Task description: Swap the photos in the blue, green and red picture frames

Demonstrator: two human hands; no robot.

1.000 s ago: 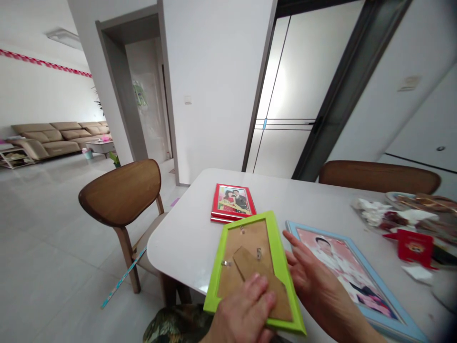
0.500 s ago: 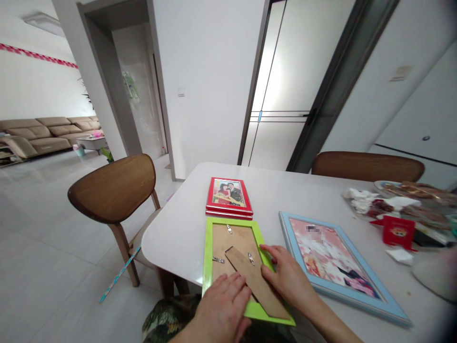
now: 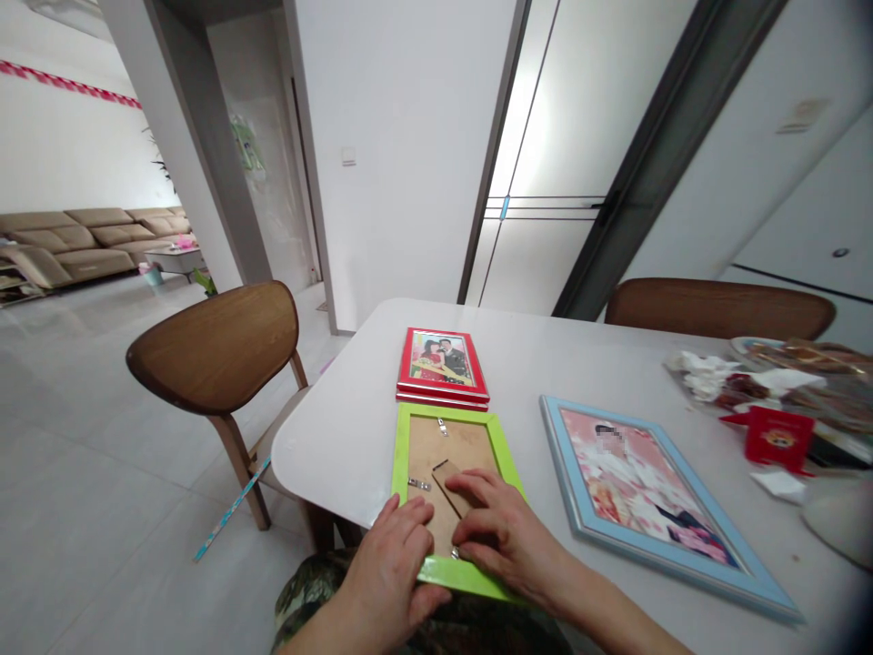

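Green frame (image 3: 424, 452), lower centre, back up | our left hand (image 3: 390, 566) grips its rim (image 3: 402, 446); our right hand (image 3: 505, 539) curls at a clip (image 3: 455, 552) — pinching, we can't tell | probably light, stiff — best held by rim

The white table (image 3: 334, 437) carries a green frame (image 3: 440, 523), back up, beneath the fingers (image 3: 481, 487); stacked red frames (image 3: 443, 364) beyond them; a blue frame (image 3: 641, 496) to their right; a red packet (image 3: 779, 438) farther right.
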